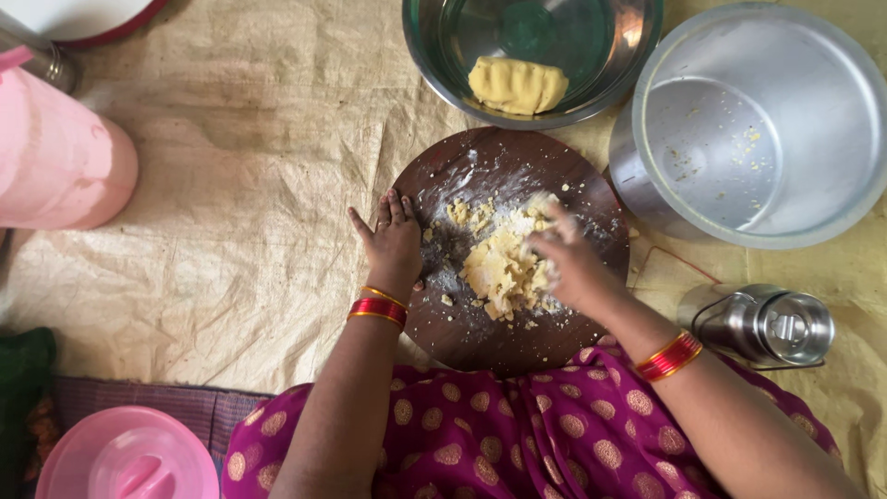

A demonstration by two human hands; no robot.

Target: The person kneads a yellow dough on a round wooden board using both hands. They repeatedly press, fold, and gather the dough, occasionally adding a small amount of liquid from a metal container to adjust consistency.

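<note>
Right hand: your right hand (565, 257) is bent over the crumbly yellow dough (504, 263), fingers curled loosely into the heap and dusted with flour; it presses and gathers more than it grips, and whether a pinch is actually closed inside the fingers cannot be told.
Left hand: your left hand (393, 242) lies flat and spread on the near-left rim of the round wooden board (462, 180), holding nothing, only steadying the board.
Dough: it sits just under and to the inside of your right hand, between your two hands, with loose crumbs scattered toward your left fingertips.
Step in hand: judged from the broken texture, you are working the crumbs together into one mass; it is not yet smooth.
Next move: it likely calls for firm downward pressure with the heel of the right hand while the left keeps the board from sliding, and for sweeping the stray crumbs inward.
Beyond your hands: a steel bowl (591, 92) with a finished yellow lump (516, 85) lies past the board; a large aluminium pot (832, 212) stands beyond your right hand, and a small steel container (767, 323) lies beside your right forearm.
</note>
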